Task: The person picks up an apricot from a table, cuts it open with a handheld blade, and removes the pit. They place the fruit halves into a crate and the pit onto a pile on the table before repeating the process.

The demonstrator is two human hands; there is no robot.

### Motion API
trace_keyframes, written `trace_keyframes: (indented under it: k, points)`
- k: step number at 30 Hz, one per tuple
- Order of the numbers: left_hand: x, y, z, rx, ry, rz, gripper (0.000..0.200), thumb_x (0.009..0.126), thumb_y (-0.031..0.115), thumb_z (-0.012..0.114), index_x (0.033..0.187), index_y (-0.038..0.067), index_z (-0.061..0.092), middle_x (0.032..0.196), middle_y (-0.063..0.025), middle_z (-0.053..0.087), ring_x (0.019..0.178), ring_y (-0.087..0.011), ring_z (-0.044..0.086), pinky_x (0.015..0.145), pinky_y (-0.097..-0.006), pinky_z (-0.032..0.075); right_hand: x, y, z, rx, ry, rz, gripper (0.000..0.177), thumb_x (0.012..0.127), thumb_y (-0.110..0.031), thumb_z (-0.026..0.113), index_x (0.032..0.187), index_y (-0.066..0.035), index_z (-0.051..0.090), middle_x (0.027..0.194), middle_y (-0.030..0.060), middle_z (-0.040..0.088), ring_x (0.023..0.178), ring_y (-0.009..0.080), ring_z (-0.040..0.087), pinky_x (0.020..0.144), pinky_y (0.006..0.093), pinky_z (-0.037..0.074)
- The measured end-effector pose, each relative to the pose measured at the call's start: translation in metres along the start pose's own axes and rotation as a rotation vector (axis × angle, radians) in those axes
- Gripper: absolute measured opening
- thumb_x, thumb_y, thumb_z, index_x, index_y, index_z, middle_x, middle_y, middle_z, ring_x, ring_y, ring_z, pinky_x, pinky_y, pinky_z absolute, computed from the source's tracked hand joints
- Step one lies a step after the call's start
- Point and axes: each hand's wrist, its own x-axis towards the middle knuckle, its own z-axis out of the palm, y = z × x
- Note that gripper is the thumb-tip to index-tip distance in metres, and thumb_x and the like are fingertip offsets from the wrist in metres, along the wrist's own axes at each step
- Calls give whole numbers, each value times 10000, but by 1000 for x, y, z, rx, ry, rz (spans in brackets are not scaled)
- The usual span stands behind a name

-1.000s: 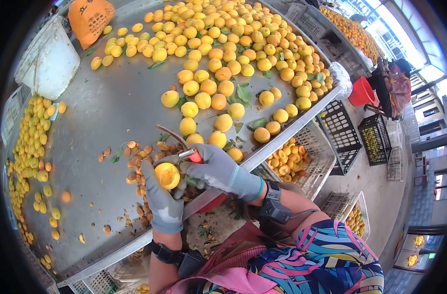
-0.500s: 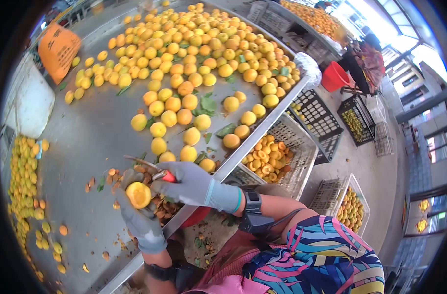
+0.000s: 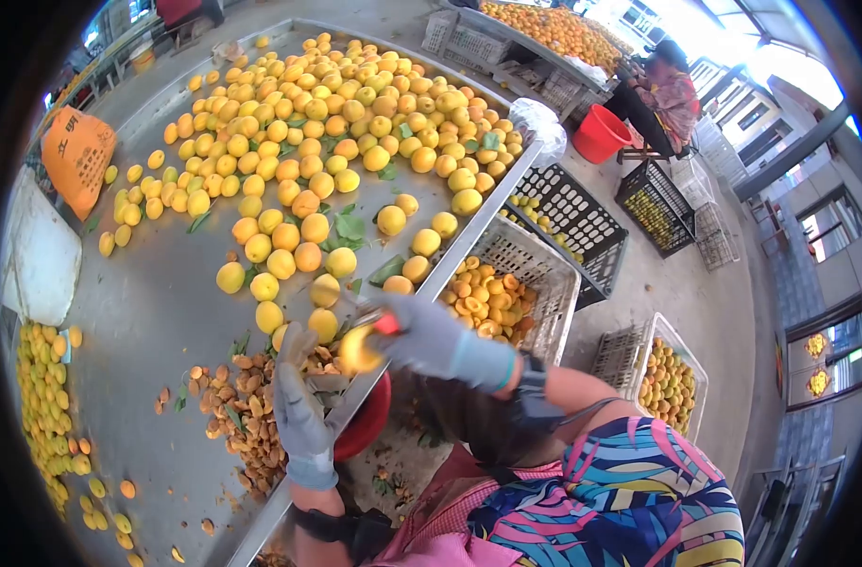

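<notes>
My right hand (image 3: 426, 340), in a grey glove and blurred by motion, is closed around a small red-handled tool (image 3: 386, 323). A cut apricot (image 3: 360, 352), also smeared, is at its fingers over the table's edge. My left hand (image 3: 303, 411), gloved too, has its fingers stretched out and holds nothing. It rests beside a heap of brown apricot pits (image 3: 242, 411) on the metal table (image 3: 133, 317). Whole apricots (image 3: 284, 265) with some green leaves lie just beyond both hands.
A crate of apricot halves (image 3: 554, 298) stands below the table's right edge, near a black crate (image 3: 582, 227). Under the edge is a red container (image 3: 366, 420). Greener fruit (image 3: 43, 397) lies far left. A person (image 3: 667, 99) sits at the back right by a red bucket (image 3: 601, 132).
The cut apricot has left my left hand and moved right with my right hand. My left fingers have opened. The pit heap shows more, and the view has shifted.
</notes>
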Motion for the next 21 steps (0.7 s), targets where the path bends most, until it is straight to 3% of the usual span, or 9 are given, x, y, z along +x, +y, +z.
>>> trace_keyframes:
  k: [2,4,6,10,11,20,21]
  points:
    - [0,18,-2,10,21,-253,564,991,459,290,1384,67,392,1292,-96,527,813,-110,598,604,-226,450,-7,10,-53,-186,30,16,282,789,-152,668,1050,-58,614,684,40,567,611,134,571,564,279,469]
    - [3,17,-2,-69,106,-264,548,979,464,326,1362,85,428,1255,-106,548,720,-93,569,561,-218,407,-9,-13,-103,-359,-70,411,224,796,-164,656,982,-46,621,678,67,577,621,158,571,600,307,473]
    - [8,12,-12,-151,151,-288,516,977,456,345,1320,98,486,1199,-62,593,780,-87,563,641,-227,401,-6,15,-130,-656,24,256,195,804,-182,640,922,-30,608,658,94,570,617,187,564,612,331,462]
    - [11,8,-11,-170,163,-279,506,970,466,375,1290,99,513,1149,-44,606,799,-87,540,682,-243,394,31,42,-137,-653,222,198,251,805,-257,650,836,-21,570,641,113,552,597,222,548,601,356,445]
    - [13,3,-15,-200,154,-303,501,971,455,385,1292,91,510,1143,-48,604,804,-92,541,677,-240,396,42,40,-134,-676,197,307,273,790,-321,623,900,-72,627,843,163,641,823,350,615,718,412,481]
    - [15,8,-12,-239,139,-296,494,949,425,458,1280,62,508,1093,-61,594,805,-109,549,656,-222,398,97,77,-128,-696,273,397,314,797,-353,602,917,-66,646,873,165,659,847,348,633,751,412,499]
    - [15,8,-12,-226,148,-308,488,951,420,456,1277,60,509,1082,-62,600,802,-109,554,650,-222,402,100,78,-127,-725,211,405,327,799,-355,593,916,-56,657,881,171,661,854,349,636,759,411,504]
